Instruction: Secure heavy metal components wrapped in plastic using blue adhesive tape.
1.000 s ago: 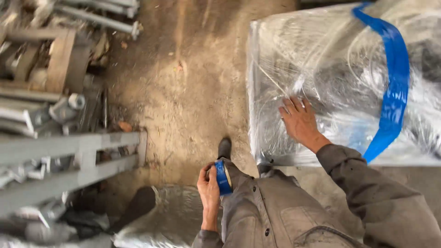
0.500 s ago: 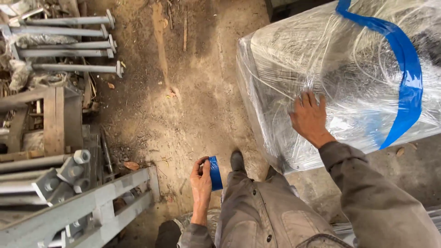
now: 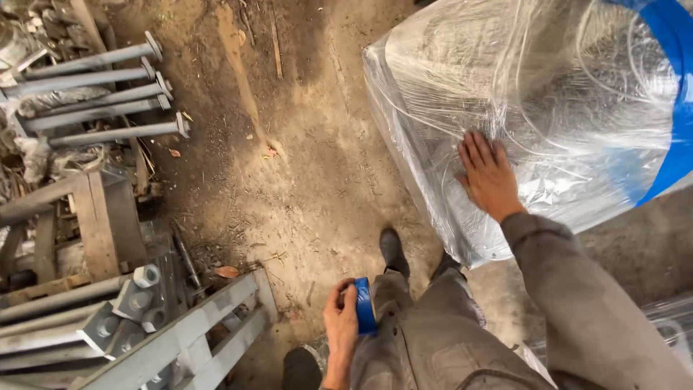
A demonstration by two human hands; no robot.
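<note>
**Hand on a Big Shiny Bundle**

Much of the bundle point(image 3: 548, 108) is hard to read. It is wrapped in many layers of clear plastic film, and the film is crinkly and shines white, so what is inside cannot be made out. Its top and right side run off the picture. A wide blue band point(image 3: 668, 94) curves over its right part and is cut off too.

The right hand point(image 3: 489, 175) lies flat on the film near the bundle's lower edge, fingers spread a little and pressed on the wrap. Its arm wears a grey sleeve point(image 3: 577, 289).

The left hand point(image 3: 341, 325) is down by the person's leg. It is curled around a small roll of blue tape point(image 3: 364, 305), thumb on one side and fingers on the other. Only part of the roll shows; the rest hides behind the hand and the grey trousers point(image 3: 433, 339).

A dark shoe point(image 3: 393, 250) stands on the ground point(image 3: 303, 159), which is bare brown dirt with bits of straw and a dry leaf.

On the left lie long grey metal bolts point(image 3: 101, 94) with flat round heads, side by side. Below them are rough wooden planks point(image 3: 94, 224), more grey metal rods with chunky nuts point(image 3: 137, 289), and a grey metal beam point(image 3: 180, 339). This pile is jumbled and cut off by the left edge, so its full shape cannot be told.
</note>
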